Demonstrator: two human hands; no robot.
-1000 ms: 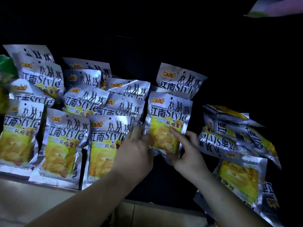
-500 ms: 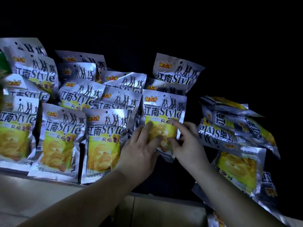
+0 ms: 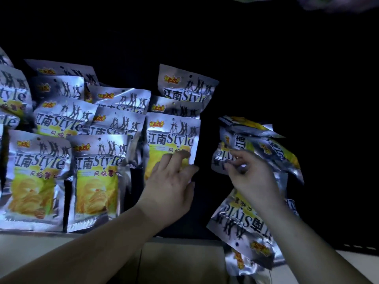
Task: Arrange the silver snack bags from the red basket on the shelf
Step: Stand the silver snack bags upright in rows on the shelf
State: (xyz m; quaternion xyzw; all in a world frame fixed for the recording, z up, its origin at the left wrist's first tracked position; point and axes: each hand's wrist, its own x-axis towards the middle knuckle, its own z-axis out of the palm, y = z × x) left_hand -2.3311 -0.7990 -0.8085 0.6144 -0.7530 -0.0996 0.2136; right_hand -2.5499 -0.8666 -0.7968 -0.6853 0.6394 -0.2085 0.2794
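Silver foil with yellow print: the silver snack bags stand upright in overlapping rows on the left part of the shelf, faces forward, each row showing above the one in front. I judge this is display order, so the labels read from the aisle. The left hand is flat, fingers straight and slightly spread, tips pressing the face of the front bag in the rightmost column. It grasps nothing and seems to brace that bag so it leans back on those behind rather than tipping forward. The right hand is apart from it, fingers curled, pinching the edge of a crumpled bag at the near side of a loose pile. Bags there lie sideways, and one lower bag is upside down. This looks like unsorted stock, probably bound for the dark gap between column and pile. The red basket is not in view. The shelf board is pale beige along the bottom edge. The interior behind the bags is black and unlit, with no back wall discernible. A blurred pale shape sits at the top right edge; I cannot tell what it is.
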